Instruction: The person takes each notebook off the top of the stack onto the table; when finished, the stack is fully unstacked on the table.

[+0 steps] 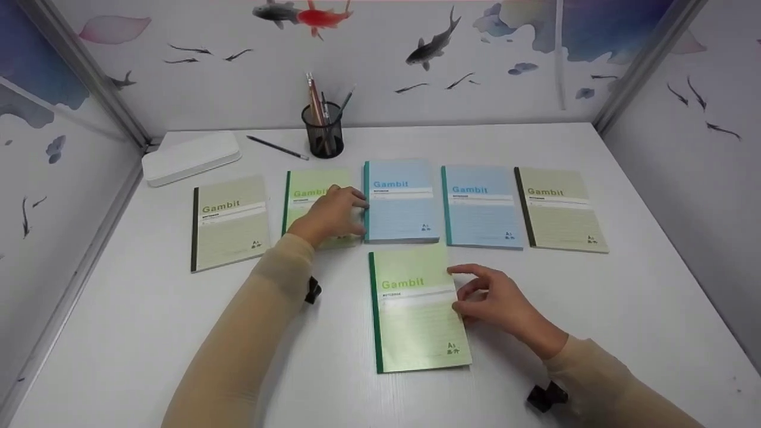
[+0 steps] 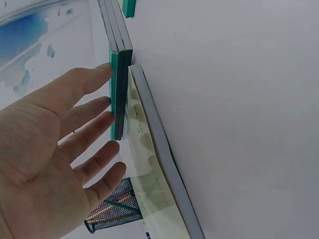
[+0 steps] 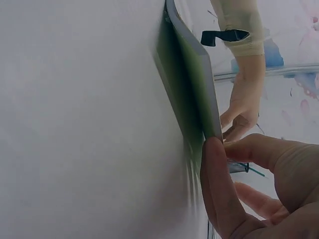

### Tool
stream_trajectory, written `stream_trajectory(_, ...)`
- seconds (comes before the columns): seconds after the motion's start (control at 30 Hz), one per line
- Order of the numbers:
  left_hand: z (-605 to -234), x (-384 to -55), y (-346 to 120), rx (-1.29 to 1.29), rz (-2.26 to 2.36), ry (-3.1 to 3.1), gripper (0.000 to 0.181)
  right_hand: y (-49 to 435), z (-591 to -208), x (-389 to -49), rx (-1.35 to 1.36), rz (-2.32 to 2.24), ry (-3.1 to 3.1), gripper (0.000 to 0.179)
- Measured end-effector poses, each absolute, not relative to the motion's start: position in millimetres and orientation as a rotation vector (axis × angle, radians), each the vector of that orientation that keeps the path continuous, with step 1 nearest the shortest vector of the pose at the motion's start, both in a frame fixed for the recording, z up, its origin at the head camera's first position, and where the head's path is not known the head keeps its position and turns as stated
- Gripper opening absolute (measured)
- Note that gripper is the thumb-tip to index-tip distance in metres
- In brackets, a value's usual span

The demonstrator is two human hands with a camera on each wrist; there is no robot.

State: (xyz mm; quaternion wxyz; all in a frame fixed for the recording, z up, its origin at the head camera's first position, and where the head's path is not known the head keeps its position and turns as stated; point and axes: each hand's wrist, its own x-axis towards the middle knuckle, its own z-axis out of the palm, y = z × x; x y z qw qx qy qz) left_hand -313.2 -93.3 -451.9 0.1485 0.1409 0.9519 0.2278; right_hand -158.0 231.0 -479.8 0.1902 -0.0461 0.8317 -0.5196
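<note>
In the head view, my left hand reaches over a light-green notebook in the back row. Its fingertips touch the teal spine of a blue notebook stack. The left wrist view shows three layers in that stack, with the thumb and extended fingers along the spine side. Nearer the front, my right hand pinches the right edge of another green notebook between thumb and fingers. From the right wrist camera, that notebook is raised off the table at the pinched edge, its green underside showing.
Right of the stack lie another blue notebook and a beige notebook; a second beige notebook lies far left. Behind them are a white case, a loose pencil and a black mesh pen cup. Printed walls enclose the table.
</note>
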Motion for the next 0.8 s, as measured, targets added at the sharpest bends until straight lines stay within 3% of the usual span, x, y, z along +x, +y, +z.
stream_trajectory(0.67, -452, -313, -92, 0.344, 0.682, 2.733, 0.061, 221, -466, -174, -0.192, -0.980, 2.497, 0.061)
stream_trajectory(0.8, -453, -312, -91, 0.364, 0.680, 2.742, 0.061, 222, -464, -182, -0.215, -1.013, 2.489, 0.053)
